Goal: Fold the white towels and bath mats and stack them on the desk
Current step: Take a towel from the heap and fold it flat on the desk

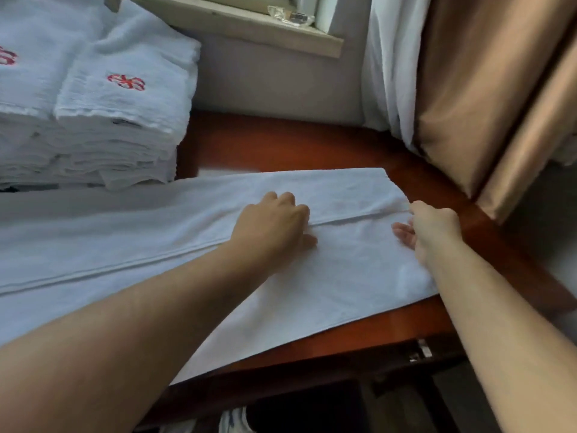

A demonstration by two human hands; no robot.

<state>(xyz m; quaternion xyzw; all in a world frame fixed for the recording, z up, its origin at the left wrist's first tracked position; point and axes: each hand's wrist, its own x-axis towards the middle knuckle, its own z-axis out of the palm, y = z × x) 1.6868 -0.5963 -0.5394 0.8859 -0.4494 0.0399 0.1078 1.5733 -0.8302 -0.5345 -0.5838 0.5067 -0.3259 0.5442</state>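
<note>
A long white towel (pixel 343 276) lies flat across the reddish-brown desk (pixel 312 142), folded lengthwise so that an edge runs along its middle. My left hand (pixel 274 226) rests on the towel with curled fingers gripping that folded edge near the centre. My right hand (pixel 431 229) holds the same edge at the towel's right end, fingers curled round the cloth. At the back left stand two tall stacks of folded white towels (pixel 125 98) with red embroidered marks on top.
A beige curtain (pixel 487 98) and a white sheer curtain (pixel 390 73) hang at the right, touching the desk's far corner. A window sill (pixel 249 26) runs above the desk. A drawer with a metal fitting (pixel 421 351) sits below the desk's front edge.
</note>
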